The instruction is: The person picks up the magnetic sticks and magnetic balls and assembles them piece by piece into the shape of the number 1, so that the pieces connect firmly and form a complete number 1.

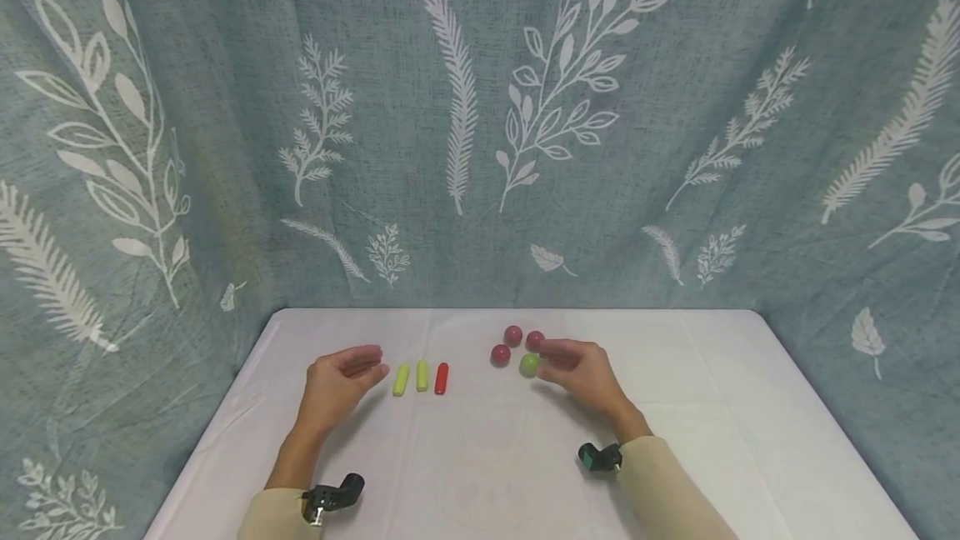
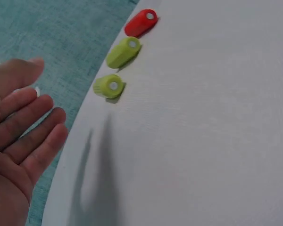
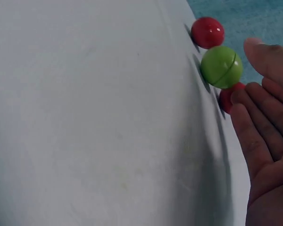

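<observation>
Three short rounded sticks lie in a row: a yellow-green stick (image 1: pixel 401 380), another yellow-green stick (image 1: pixel 422 376) and a red stick (image 1: pixel 442 378). In the left wrist view, the red stick (image 2: pixel 141 22) shows a pale round spot on its end. My left hand (image 1: pixel 341 386) is just left of the row, fingers extended and holding nothing. To the right are a green ball (image 1: pixel 529 365) and red balls (image 1: pixel 500 355), one partly behind my right hand (image 1: pixel 585 377). That hand's fingers are extended beside the green ball (image 3: pixel 221 67); whether they touch a ball, I cannot tell.
A white-covered table (image 1: pixel 480 448) carries everything. Behind it and at both sides hangs a blue-green curtain (image 1: pixel 480 257) with white leaf prints. Each wrist wears a small black camera, such as the left camera (image 1: pixel 333 497).
</observation>
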`<state>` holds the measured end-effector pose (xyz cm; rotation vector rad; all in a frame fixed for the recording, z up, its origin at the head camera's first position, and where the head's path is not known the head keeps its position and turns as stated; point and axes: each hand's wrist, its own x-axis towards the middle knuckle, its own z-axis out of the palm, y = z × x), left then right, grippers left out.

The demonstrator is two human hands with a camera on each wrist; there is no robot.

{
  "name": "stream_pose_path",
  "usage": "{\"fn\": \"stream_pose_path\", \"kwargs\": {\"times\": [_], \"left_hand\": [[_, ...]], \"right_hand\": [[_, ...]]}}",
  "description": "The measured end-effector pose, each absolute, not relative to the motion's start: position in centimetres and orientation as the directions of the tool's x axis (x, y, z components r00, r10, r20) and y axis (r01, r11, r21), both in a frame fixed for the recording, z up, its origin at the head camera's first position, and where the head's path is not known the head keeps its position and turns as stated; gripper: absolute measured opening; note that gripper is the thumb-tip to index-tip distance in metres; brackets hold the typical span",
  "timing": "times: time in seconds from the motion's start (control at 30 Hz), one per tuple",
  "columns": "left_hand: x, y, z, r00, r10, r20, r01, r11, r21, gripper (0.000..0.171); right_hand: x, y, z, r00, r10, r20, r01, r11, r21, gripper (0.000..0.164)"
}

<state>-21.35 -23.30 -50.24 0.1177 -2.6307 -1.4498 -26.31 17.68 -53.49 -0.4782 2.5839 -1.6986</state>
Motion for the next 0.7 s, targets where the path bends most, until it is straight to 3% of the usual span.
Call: {"fn": "stream_pose_path", "kwargs": {"times": [0.33, 0.7], "left_hand": [[-21.8, -21.5, -50.4, -0.985, -0.162, 0.06, -0.066, 0.674, 0.736, 0.035], [-22.6, -19.8, -50.5, -0.985, -0.164, 0.045, -0.094, 0.742, 0.663, 0.024]], "right_hand": [[-26.7, 16.6, -53.5, -0.957, -0.255, 0.141, -0.234, 0.382, -0.894, 0.049], [-26.4, 15.7, -53.9, -0.967, -0.201, 0.154, -0.238, 0.517, -0.822, 0.04]]}}
